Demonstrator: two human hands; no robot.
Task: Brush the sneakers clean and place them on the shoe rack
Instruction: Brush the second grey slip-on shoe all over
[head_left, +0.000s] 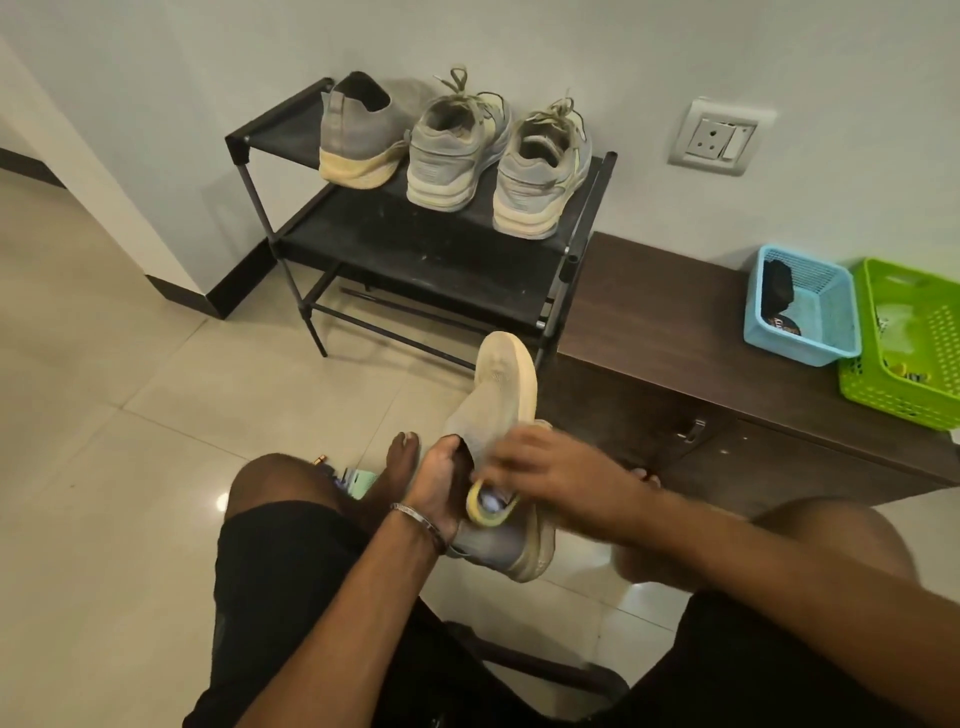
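Knit grey cloth sneaker with a rough cream rubbery sole, matt black metal shoe rack, glossy beige floor tiles, dark woodgrain cabinet, and perforated plastic blue basket and green basket.

arms: bare to beyond the frame edge, no sleeves showing
left wrist: thin silver bracelet and a dark thread band beside it
legs: black shorts, bare knees
feet: bare, no socks

No legible txt, dark item in blue basket has print, too blurred to read
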